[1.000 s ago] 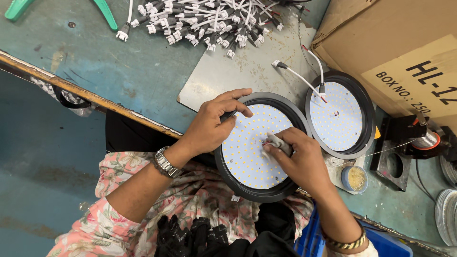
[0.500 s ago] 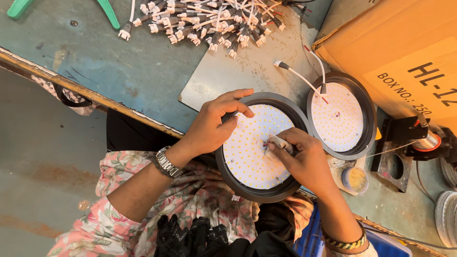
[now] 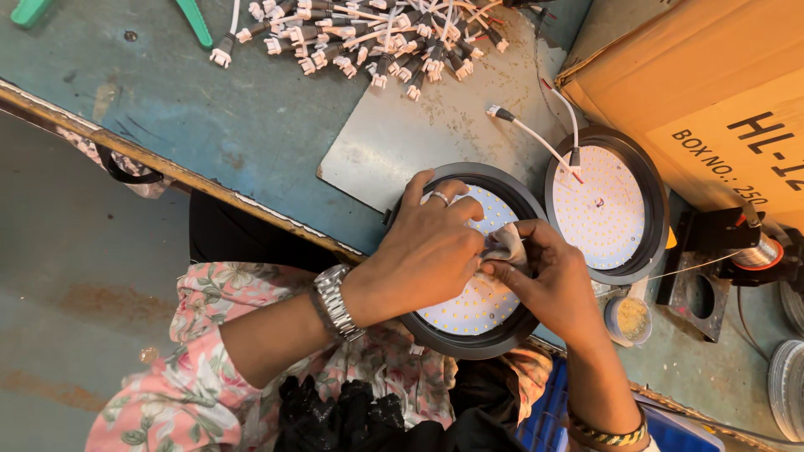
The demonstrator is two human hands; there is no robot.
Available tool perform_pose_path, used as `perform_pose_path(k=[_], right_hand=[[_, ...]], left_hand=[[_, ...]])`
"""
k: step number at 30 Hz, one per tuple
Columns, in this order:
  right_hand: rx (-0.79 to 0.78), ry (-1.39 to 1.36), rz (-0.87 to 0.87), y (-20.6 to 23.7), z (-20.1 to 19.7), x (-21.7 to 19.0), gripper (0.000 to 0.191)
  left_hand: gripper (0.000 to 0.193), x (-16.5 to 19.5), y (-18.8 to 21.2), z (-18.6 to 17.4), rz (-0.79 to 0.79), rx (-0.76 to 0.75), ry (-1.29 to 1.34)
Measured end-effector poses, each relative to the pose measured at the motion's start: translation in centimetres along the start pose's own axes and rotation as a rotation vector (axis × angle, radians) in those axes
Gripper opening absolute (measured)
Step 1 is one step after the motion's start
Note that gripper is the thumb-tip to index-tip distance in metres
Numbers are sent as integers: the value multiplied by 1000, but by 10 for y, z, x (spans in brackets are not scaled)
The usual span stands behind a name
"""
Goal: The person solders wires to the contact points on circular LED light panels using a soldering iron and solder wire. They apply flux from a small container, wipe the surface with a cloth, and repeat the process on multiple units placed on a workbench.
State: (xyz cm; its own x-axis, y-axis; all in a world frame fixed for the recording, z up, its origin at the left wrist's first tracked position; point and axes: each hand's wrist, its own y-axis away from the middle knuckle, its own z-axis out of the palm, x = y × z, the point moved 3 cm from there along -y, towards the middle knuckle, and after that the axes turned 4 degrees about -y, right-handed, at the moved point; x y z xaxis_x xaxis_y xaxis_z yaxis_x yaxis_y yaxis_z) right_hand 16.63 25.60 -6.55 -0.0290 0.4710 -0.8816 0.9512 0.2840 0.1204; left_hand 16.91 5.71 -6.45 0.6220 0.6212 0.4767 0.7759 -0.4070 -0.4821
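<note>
A round lamp with a black rim and a white LED board [image 3: 469,316] lies at the table's near edge. Over its middle, my left hand [image 3: 427,251] and my right hand [image 3: 548,280] meet. Both pinch a small pale wad of cloth or paper [image 3: 505,245] against the board. My left hand wears a ring and a metal watch, and my right wrist has a bangle. Much of the board is hidden under my hands.
A second round lamp [image 3: 603,205] with a white wire lies to the right, on a grey metal plate [image 3: 419,125]. A pile of wired connectors [image 3: 377,38] is at the back, with a cardboard box [image 3: 695,84] at right. Near the lamps are a small paste pot [image 3: 630,318] and a wire spool [image 3: 754,251].
My left hand has left the lamp's rim and moved right onto the board, joining my right hand at the pale wad. The view is closer in now.
</note>
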Motion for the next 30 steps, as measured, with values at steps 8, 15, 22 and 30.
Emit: perform_pose_path(k=[8, 15, 22, 30], right_hand=[[33, 95, 44, 0, -2, 2, 38], [-23, -25, -193, 0, -1, -4, 43], [4, 10, -117, 4, -3, -3, 41], [127, -203, -24, 9, -2, 4, 34]], left_hand=[[15, -4, -1, 9, -5, -25, -25], [16, -3, -1, 8, 6, -13, -42], [17, -1, 2, 7, 21, 14, -73], [16, 1, 5, 7, -70, 53, -72]])
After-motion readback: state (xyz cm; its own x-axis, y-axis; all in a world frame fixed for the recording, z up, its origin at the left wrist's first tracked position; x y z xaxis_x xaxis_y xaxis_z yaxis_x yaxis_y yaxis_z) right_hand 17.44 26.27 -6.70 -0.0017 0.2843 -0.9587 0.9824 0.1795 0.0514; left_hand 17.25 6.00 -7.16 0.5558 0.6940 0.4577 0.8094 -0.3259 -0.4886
